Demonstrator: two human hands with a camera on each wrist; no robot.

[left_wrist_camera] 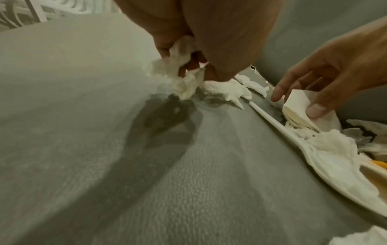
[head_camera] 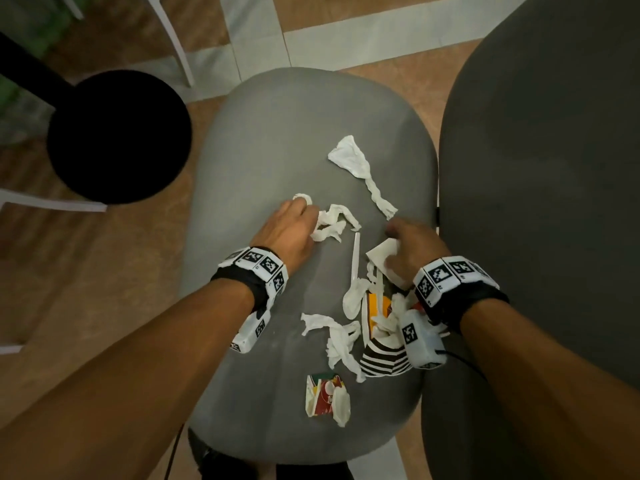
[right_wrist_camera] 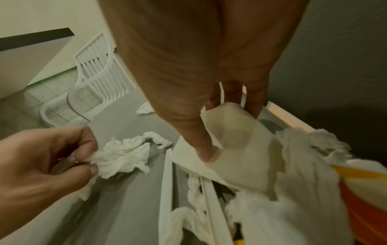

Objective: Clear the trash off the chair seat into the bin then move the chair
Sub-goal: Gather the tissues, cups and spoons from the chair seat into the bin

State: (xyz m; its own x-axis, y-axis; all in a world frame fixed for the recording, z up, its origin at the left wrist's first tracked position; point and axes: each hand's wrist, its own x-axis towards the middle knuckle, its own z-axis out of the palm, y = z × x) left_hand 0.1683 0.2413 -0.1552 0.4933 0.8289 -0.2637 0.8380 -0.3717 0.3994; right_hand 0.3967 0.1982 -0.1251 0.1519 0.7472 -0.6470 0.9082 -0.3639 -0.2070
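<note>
Trash is scattered over the grey chair seat [head_camera: 263,140]. My left hand [head_camera: 294,223] pinches a crumpled white tissue [head_camera: 330,223] [left_wrist_camera: 184,81] [right_wrist_camera: 123,157] at mid-seat. My right hand [head_camera: 405,247] grips a folded white napkin [head_camera: 382,252] [left_wrist_camera: 297,107] [right_wrist_camera: 234,132] beside the backrest. A white plastic spoon [head_camera: 355,271] [left_wrist_camera: 314,149] lies between the hands. Nearer me lie a striped paper wrapper [head_camera: 384,358], a torn tissue [head_camera: 336,341] and a crushed red-and-white packet [head_camera: 325,396]. A long twisted tissue [head_camera: 360,168] lies farther out. The black round bin [head_camera: 117,136] stands on the floor to the left.
The dark grey chair backrest [head_camera: 540,168] rises at the right. White plastic chair legs [head_camera: 173,32] stand beyond the bin, and a white slatted chair [right_wrist_camera: 98,79] shows in the right wrist view. The floor around is brown with pale tile bands [head_camera: 256,39].
</note>
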